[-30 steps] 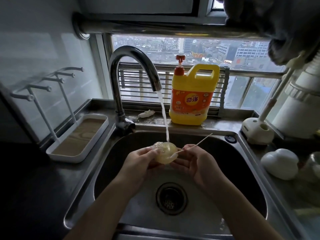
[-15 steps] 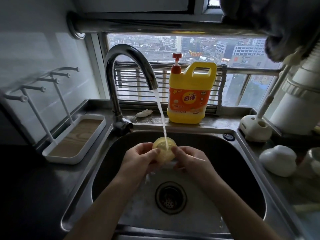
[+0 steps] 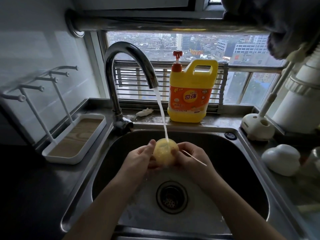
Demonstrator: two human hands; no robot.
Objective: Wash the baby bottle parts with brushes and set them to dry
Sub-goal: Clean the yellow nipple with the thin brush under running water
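Bottle part [image 3: 165,150] gripped by left hand [image 3: 141,159] and right hand [image 3: 191,157] (brush [image 3: 195,159] tip hidden)

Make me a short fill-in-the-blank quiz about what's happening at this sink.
The left hand and right hand hold the yellowish bottle part under running ____.
The thin brush stick pokes out of the ____ hand.
The detergent jug behind the sink is mostly ____.
Missing: water; right; yellow.

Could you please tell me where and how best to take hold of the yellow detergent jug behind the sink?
Grip the moulded handle at the top right of the detergent jug, reaching from the right: the jug stands upright and the red pump occupies its top left.
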